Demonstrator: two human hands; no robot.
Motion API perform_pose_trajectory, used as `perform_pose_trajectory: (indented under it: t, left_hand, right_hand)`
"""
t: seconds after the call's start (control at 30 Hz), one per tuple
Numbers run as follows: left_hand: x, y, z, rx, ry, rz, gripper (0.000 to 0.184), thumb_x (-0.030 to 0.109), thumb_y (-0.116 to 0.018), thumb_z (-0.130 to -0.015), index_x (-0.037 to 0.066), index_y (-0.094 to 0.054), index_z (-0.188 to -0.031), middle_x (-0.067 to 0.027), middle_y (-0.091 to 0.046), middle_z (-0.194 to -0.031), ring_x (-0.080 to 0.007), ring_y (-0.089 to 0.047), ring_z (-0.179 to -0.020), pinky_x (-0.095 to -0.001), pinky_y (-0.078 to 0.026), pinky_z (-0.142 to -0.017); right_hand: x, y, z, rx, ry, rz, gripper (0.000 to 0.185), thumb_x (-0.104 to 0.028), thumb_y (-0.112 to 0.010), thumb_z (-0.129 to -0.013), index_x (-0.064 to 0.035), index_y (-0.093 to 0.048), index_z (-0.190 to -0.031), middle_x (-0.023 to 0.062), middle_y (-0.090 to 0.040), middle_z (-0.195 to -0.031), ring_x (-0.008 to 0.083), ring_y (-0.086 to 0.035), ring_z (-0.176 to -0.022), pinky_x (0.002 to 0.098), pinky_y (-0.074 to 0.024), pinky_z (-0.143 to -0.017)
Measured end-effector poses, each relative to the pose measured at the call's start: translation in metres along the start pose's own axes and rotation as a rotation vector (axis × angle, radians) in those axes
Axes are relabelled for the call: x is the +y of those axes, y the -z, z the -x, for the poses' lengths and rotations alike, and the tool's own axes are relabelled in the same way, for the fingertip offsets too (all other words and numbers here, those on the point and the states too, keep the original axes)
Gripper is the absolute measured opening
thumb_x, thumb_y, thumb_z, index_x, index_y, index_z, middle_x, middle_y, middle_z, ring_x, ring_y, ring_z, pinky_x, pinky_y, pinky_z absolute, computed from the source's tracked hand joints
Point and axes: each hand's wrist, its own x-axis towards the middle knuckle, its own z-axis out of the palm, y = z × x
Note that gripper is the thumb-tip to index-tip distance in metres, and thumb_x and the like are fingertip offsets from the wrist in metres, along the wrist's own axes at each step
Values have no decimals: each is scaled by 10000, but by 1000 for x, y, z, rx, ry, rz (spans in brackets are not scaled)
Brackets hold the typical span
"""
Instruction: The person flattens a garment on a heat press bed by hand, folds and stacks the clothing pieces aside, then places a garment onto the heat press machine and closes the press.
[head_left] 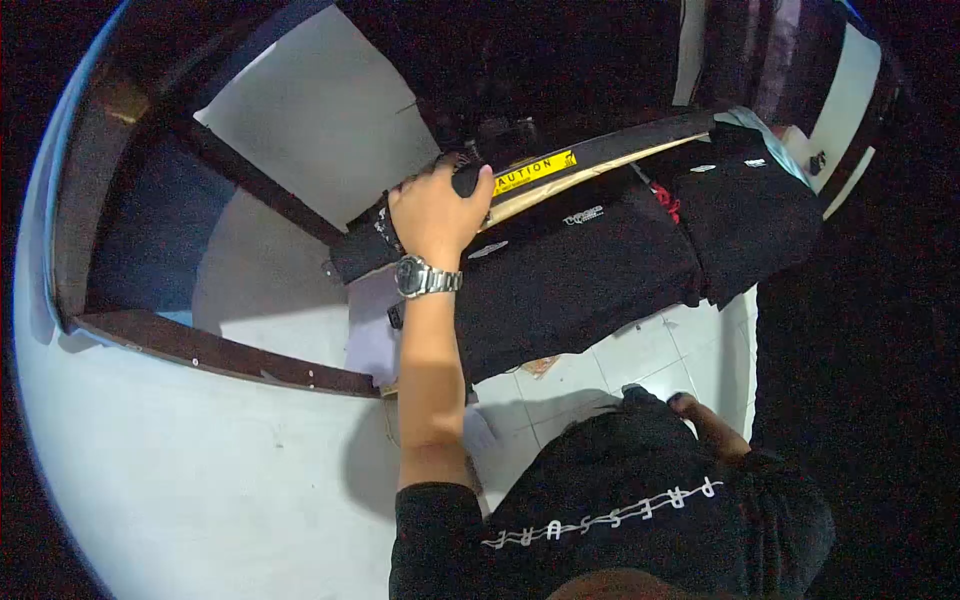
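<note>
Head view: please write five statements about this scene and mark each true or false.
1. The left hand is beside the yellow caution label. True.
2. The watch is on the right arm. False: the watch is on the left arm.
3. Something red shows against the black cloth. True.
4. The shirt lettering is green. False: the shirt lettering is white.
5. Light floor tiles show below the black cloth. True.

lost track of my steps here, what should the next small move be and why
Perhaps bring the right hand up to steady the black cloth: only the left hand is up at its upper edge, beside the yellow caution label, while the right is low, close to the body.
</note>
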Motion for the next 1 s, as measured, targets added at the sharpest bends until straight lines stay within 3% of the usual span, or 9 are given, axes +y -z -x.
perform_pose_trajectory:
  t: [0.03,0.1,0.23,0.4,0.5,0.57,0.7,0.77,1.0]
  left_hand:
    - [-1,-1,0,-4,5,0,535,564,-572,-858,105,-737,-1078,-176,-727,-975,-370,-680,-918,-450,-498,-835]
    - [2,0,-1,-1,20,8,543,573,-569,-859,103,-738,-1071,-177,-726,-968,-370,-680,-910,-447,-497,-834]
    - [2,-3,1,89,-48,-57,465,505,-619,-846,132,-733,-1099,-112,-735,-959,-287,-689,-903,-428,-467,-854]
    - [12,1,12,259,-91,-41,519,348,-698,-834,70,-609,-1262,-218,-556,-1327,-394,-448,-1321,-588,-264,-1124]
    - [54,16,48,526,-6,-76,633,308,-711,-815,48,-515,-1358,-257,-454,-1427,-469,-348,-1378,-582,-248,-1138]
    - [61,-20,104,680,80,12,777,289,-729,-799,40,-385,-1450,-270,-334,-1511,-513,-254,-1409,-595,-217,-1151]
    - [98,-123,220,242,508,122,799,341,-699,-854,73,-320,-1504,-287,-251,-1553,-508,-189,-1439,-632,-174,-1149]
    - [106,-150,239,-50,578,72,779,400,-667,-878,91,-330,-1509,-277,-257,-1557,-503,-188,-1443,-634,-162,-1151]
    - [78,-202,245,-439,456,60,750,593,-484,-937,150,-344,-1526,-205,-240,-1597,-438,-187,-1471,-606,-125,-1174]
  right_hand:
    - [-5,23,-5,20,63,104,245,-244,-549,-890,-63,-669,-1003,117,-715,-867,264,-685,-743,416,-554,-654]
    - [48,36,-67,355,657,522,279,-279,-576,-900,-59,-670,-1042,130,-710,-836,261,-676,-650,375,-555,-589]
    - [37,121,-19,199,265,-866,296,-234,-619,-887,-14,-654,-1083,125,-698,-890,202,-669,-738,324,-556,-577]
    - [56,176,-20,392,218,-435,331,-208,-572,-879,-18,-656,-1137,133,-716,-915,211,-675,-745,344,-561,-649]
    - [61,204,-11,371,434,-104,375,-191,-524,-841,-50,-665,-1159,141,-731,-956,220,-690,-804,365,-559,-753]
    - [37,213,14,403,258,-152,365,-258,-597,-856,-89,-673,-1170,158,-730,-971,251,-703,-893,374,-541,-822]
    - [-42,251,115,507,470,-311,279,-161,-602,-876,-92,-695,-1129,157,-716,-917,240,-702,-806,363,-546,-751]
    - [-76,253,135,848,776,-363,170,-135,-606,-876,-74,-714,-993,151,-674,-806,258,-650,-666,379,-505,-608]
    - [-155,288,171,1215,885,96,344,-224,-652,-830,-87,-650,-1146,142,-595,-1214,360,-518,-1212,545,-351,-1044]
